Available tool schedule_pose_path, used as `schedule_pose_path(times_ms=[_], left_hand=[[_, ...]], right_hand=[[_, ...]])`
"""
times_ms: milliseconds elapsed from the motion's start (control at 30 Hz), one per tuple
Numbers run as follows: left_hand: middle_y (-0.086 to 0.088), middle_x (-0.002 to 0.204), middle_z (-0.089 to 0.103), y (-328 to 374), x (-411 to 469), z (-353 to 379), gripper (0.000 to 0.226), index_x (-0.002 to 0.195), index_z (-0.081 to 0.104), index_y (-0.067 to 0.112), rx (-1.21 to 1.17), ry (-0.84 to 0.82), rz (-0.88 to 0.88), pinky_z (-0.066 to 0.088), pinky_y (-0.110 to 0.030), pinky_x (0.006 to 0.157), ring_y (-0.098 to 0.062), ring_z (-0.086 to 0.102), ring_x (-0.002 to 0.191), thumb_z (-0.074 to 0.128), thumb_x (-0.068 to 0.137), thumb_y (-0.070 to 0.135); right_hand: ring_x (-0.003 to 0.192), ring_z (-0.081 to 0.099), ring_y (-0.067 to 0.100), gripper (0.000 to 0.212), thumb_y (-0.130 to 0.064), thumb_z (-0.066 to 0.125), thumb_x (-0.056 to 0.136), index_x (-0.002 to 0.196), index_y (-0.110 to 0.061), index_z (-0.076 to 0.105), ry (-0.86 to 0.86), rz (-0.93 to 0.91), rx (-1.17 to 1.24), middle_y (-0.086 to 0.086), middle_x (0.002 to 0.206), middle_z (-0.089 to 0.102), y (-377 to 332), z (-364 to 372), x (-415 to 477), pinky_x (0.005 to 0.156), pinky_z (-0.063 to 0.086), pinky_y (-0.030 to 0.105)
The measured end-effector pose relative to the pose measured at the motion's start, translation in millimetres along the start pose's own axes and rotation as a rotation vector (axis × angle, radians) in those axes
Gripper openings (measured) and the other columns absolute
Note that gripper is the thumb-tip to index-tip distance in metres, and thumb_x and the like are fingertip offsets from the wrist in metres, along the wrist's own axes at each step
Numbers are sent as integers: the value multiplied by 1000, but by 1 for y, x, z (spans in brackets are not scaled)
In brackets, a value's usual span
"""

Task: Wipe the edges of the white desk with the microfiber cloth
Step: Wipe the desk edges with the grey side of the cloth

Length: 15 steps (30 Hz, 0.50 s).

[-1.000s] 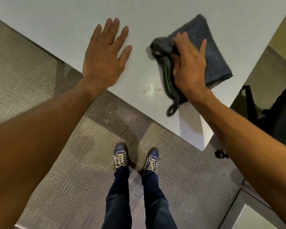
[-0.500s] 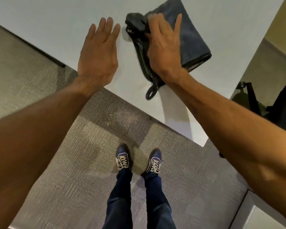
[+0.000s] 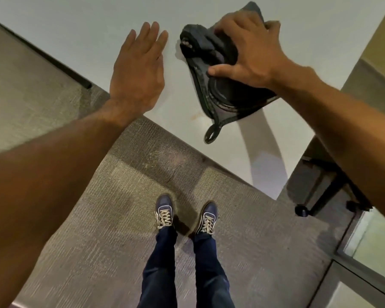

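Seen from above: a person's 2 hands at a white surface (image 3: 76, 30), the right holding a dark cloth (image 3: 227, 94).
The right hand (image 3: 251, 54) grips the bunched cloth, fingers and thumb curled round its folds, near the surface's corner. A small loop on the cloth lies close to the front edge. The left hand (image 3: 138, 70) is open and flat over the surface, fingers straight, just beside the cloth. Below, 2 blue shoes (image 3: 165, 212) stand on grey carpet (image 3: 98, 218).

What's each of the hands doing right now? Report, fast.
Left hand: open, fingers straight, holding nothing.
Right hand: grips the bunched microfiber cloth.
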<state>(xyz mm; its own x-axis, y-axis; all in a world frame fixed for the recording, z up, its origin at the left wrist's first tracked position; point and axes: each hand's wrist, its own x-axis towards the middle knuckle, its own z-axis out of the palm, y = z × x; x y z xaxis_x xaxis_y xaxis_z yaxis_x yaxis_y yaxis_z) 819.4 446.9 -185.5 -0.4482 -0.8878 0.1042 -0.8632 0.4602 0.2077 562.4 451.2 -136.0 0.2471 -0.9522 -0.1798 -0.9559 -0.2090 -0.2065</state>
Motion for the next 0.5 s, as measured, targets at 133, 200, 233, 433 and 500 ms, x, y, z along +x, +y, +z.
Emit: schedule_pose_path(times_ms=[133,200,233,433,500], left_hand=[[-12,166,24,0,-1,1,49,159,27,9,2,-6,6,8,-38,128,-24,17,155,21,112,21],[-11,166,24,0,-1,1,49,159,27,10,-2,-1,-3,8,-38,128,-24,17,155,21,112,21],[-10,166,24,0,-1,1,49,159,27,10,-6,2,-6,8,-37,128,-23,17,155,21,112,22],[-9,165,26,-2,0,4,49,158,30,11,-20,11,-20,9,-37,128,-22,19,155,22,111,23],[-10,165,27,-2,0,5,49,157,31,10,-22,18,-16,10,-37,128,-22,20,154,22,111,24]], right_hand=[[142,39,30,106,-95,45,71,146,-20,38,-60,7,-33,6,151,43,10,-1,-11,109,28,64],[138,40,35,115,-100,38,67,150,-21,34,-34,57,-139,10,150,43,7,0,-15,107,29,67],[137,40,38,121,-103,35,64,153,-21,31,-43,90,-189,14,148,43,7,-1,-17,107,29,67],[127,44,40,124,-102,60,44,129,-13,48,-322,220,-121,18,133,49,18,-37,-15,108,31,68],[107,55,38,108,-82,76,50,127,-12,47,-365,260,64,15,117,56,17,-51,-19,94,48,56]])
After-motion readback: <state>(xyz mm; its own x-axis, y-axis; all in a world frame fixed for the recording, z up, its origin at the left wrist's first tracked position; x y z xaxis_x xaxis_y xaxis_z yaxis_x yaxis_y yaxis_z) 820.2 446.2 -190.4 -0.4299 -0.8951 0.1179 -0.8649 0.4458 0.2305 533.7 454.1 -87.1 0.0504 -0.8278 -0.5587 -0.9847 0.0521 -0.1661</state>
